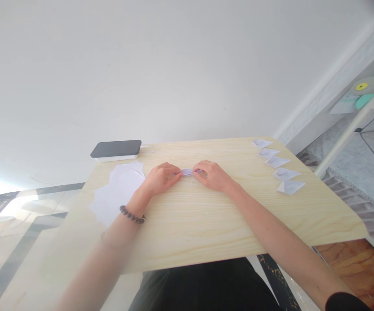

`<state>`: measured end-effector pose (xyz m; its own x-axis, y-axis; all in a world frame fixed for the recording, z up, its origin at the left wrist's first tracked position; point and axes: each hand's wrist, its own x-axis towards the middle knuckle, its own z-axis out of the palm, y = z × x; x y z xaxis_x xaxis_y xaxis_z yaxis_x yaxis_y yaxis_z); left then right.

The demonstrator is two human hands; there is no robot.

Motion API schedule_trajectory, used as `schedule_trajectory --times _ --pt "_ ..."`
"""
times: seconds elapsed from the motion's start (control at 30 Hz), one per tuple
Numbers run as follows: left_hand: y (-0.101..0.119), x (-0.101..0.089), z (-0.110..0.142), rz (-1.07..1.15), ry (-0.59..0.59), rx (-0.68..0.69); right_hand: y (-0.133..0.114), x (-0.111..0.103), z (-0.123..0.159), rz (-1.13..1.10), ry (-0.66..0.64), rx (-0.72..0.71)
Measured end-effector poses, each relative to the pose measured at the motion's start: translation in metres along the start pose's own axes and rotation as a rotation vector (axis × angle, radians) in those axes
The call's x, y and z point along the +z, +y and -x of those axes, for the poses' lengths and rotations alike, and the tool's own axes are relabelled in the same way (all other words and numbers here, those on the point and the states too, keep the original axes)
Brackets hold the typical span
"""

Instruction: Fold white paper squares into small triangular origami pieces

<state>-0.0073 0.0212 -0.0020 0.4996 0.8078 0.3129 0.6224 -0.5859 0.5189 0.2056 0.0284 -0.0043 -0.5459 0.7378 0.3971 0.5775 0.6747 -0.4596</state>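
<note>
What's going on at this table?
A person's left hand and right hand pinch a small paper between them, over the middle of the table. Overlapping sheets are spread beside the left hand. Five folded pieces lie in a line toward the table's right side. A dark-topped device sits at the far left.

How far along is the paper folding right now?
Five folded papers already look done, lined up near the table's right edge. One small piece is in hand, held between the left hand and right hand. The flat sheets spread at left seem left to fold; their number is unclear.
</note>
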Motion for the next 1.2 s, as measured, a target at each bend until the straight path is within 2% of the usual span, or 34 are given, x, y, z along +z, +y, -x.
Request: schedule_trajectory --times 0.27,0.5,0.8,1.2 --pt "0.006 0.002 0.001 -0.087 0.005 -0.055 -0.001 0.01 0.001 0.069 0.038 0.066" --pt "0.016 0.001 0.002 -0.172 -0.056 -0.028 -0.007 0.01 0.002 0.079 0.017 0.052" --pt "0.022 0.003 0.002 -0.219 -0.073 -0.017 -0.009 0.017 0.001 0.166 -0.004 0.056" --pt "0.025 0.015 0.0 -0.304 -0.034 -0.105 -0.014 0.018 0.001 0.209 -0.028 0.104"
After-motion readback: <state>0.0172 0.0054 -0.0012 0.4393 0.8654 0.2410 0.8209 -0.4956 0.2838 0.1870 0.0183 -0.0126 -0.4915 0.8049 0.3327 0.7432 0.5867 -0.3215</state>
